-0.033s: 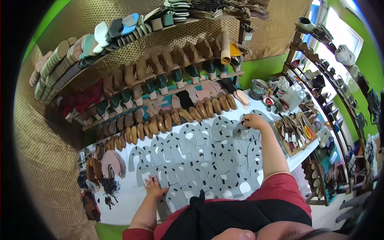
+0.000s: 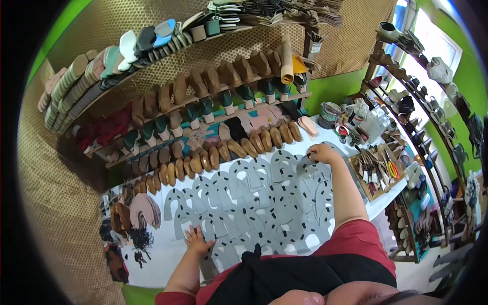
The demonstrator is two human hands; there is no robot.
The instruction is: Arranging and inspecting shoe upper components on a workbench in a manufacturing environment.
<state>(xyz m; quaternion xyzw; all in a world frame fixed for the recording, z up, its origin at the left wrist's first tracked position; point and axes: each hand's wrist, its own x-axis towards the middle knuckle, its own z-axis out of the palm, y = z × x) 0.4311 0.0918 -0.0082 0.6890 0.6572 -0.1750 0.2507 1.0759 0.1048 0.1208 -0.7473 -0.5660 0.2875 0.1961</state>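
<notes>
Grey U-shaped pieces (image 2: pixel 243 179) with small black strips on them cover the middle of the white table (image 2: pixel 152 264) in overlapping rows. My left hand (image 2: pixel 197 240) lies with fingers spread at the near left edge of these pieces, holding nothing. At the far right of the rows, my right hand (image 2: pixel 320 153) is closed in a pinch over a grey piece (image 2: pixel 307 165). A small black strip (image 2: pixel 308 157) shows at its fingertips. The hand partly hides the piece beneath.
Wooden shoe lasts (image 2: pixel 223 150) line the table's back edge below loaded shelves. At left lie stacked pinkish U-shaped pieces (image 2: pixel 145 209) and a heap of black strips (image 2: pixel 141 236). At right stand a metal can (image 2: pixel 330 115) and a tool tray (image 2: pixel 373 192) with scissors (image 2: pixel 392 169).
</notes>
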